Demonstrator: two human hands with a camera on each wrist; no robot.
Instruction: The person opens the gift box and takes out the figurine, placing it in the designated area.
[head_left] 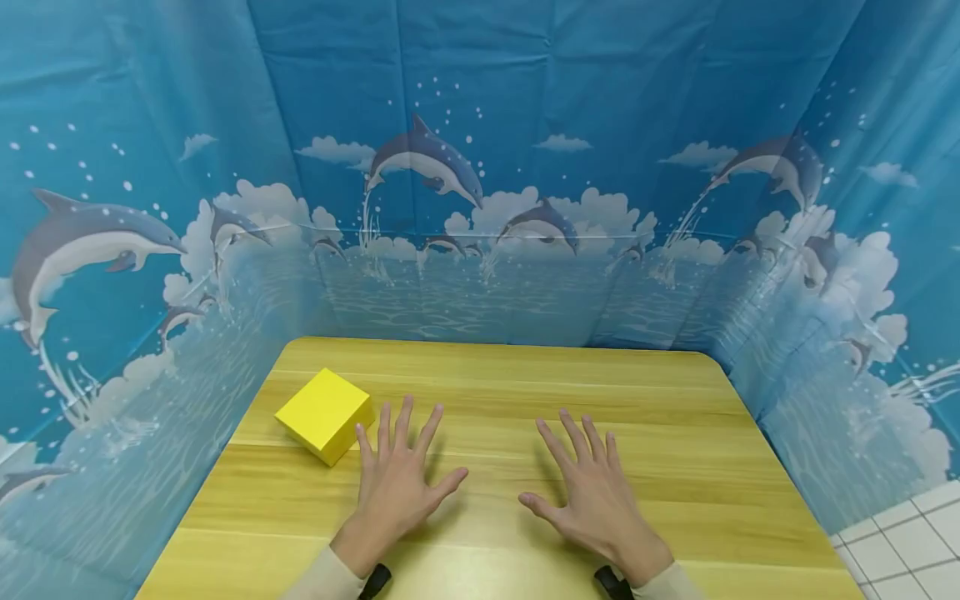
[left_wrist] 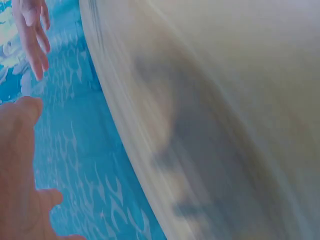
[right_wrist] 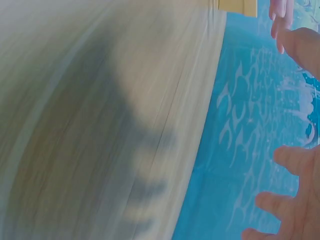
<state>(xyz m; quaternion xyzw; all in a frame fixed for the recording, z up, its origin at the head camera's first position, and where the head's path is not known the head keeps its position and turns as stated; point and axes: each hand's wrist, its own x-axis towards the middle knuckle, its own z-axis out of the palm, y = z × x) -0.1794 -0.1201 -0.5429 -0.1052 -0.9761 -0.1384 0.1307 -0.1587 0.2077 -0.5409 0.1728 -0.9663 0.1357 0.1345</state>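
Observation:
A yellow box (head_left: 322, 414) sits at the left of the wooden table, turned at an angle. My left hand (head_left: 400, 483) hovers just right of it with fingers spread, its little finger overlapping the box's near side in the head view; whether they touch I cannot tell. To the right, my right hand (head_left: 597, 504) is held over the table, fingers spread and holding nothing. Shadows of both hands fall on the wood. The right wrist view shows part of the yellow box (right_wrist: 239, 6) at its top edge, beside the left hand's fingertips (right_wrist: 280, 22).
The wood-grain table (head_left: 495, 383) has rounded far corners. A blue dolphin-print curtain (head_left: 480, 292) surrounds it at the back and both sides. White floor tiles (head_left: 900, 542) show at the lower right. Each wrist carries a black strap (head_left: 375, 581).

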